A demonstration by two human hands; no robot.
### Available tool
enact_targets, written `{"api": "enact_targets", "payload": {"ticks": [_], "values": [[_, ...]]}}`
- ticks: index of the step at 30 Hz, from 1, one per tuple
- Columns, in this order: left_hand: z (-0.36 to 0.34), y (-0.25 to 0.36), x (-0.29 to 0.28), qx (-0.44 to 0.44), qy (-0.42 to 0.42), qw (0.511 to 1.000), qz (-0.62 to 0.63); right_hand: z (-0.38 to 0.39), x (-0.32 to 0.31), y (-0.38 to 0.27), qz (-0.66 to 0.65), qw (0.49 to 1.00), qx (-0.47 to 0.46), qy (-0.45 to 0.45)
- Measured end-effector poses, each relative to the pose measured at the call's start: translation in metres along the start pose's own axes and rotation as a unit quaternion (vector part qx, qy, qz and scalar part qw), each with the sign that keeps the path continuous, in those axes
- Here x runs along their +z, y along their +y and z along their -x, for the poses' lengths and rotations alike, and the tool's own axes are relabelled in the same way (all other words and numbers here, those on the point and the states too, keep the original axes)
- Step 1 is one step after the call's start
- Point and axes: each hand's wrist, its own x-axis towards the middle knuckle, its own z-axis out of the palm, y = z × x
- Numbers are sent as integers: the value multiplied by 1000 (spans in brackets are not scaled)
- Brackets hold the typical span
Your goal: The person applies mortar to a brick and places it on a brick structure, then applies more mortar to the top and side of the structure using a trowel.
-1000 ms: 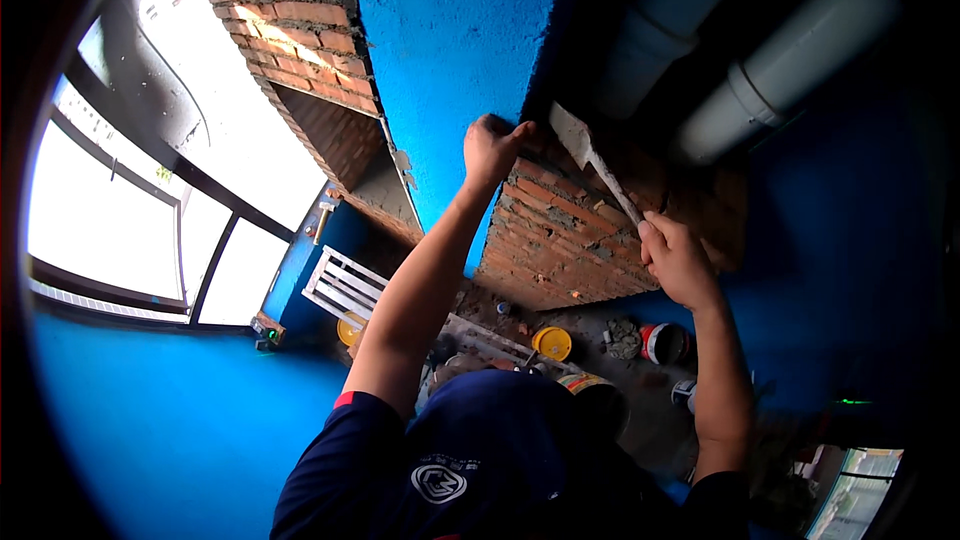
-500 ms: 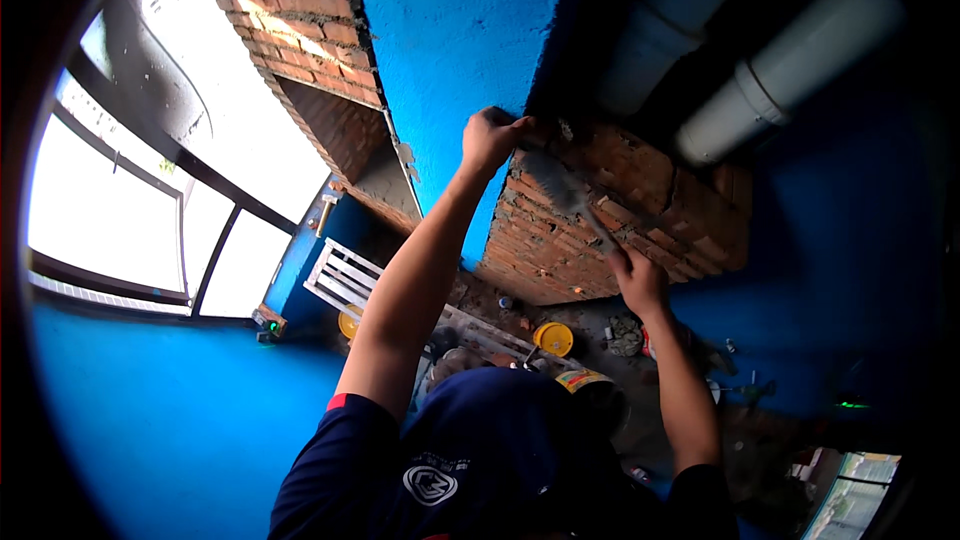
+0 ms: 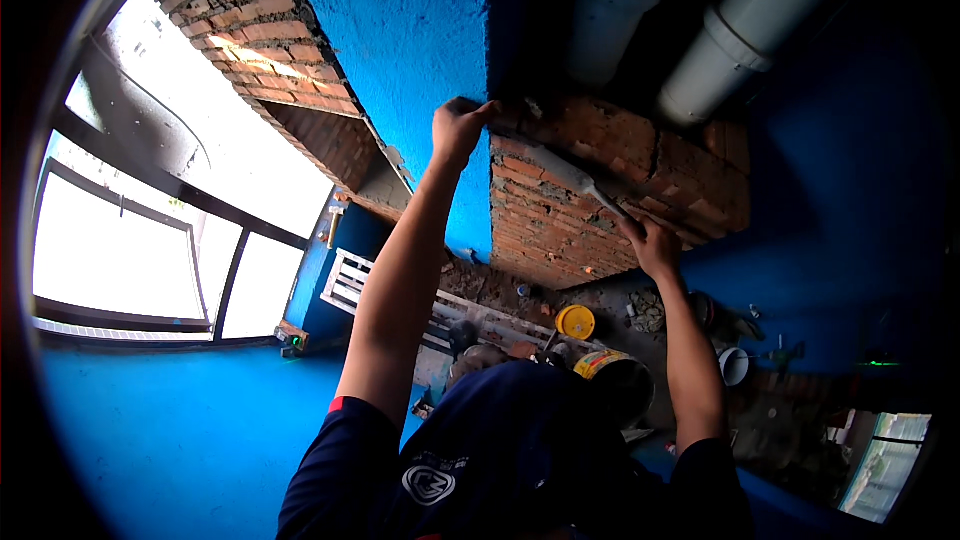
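Observation:
At the edge where the blue wall (image 3: 405,50) meets the brickwork (image 3: 560,225), my left hand (image 3: 462,128) is raised with its fingers closed in a pinch. What sits between those fingertips, if anything, is too small and dark to make out. My right hand (image 3: 655,245) grips the handle of a trowel (image 3: 565,171). Its long grey blade points up and left along the upper part of the brickwork, its tip close to my left hand. Whether the blade touches the bricks I cannot tell.
Two thick pale pipes (image 3: 735,35) run past the brickwork at upper right. Below lie a white slatted pallet (image 3: 350,278), a yellow bucket (image 3: 575,322), a larger open bucket (image 3: 618,380) and a white bucket (image 3: 733,367). Windows (image 3: 120,250) are at left.
The trowel blade was broad and blurred; now it appears narrower and sharper, turned more edge-on. The whole view has shifted a little. Both hands keep their grips.

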Motion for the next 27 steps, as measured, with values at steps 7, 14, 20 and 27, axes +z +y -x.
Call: {"api": "enact_targets", "payload": {"ticks": [7, 14, 20, 27], "values": [[11, -30, -14, 26, 2, 993, 111, 90, 30, 62, -170, 979, 109, 10], [195, -140, 49, -229, -337, 913, 5, 211, 132, 28, -406, 882, 212, 111], [313, -164, 119, -392, -467, 779, 148, 211, 68, -72, -247, 948, 163, -116], [268, -258, 75, -557, -305, 763, -123, 355, 224, 38, -546, 695, 466, -44]]}}
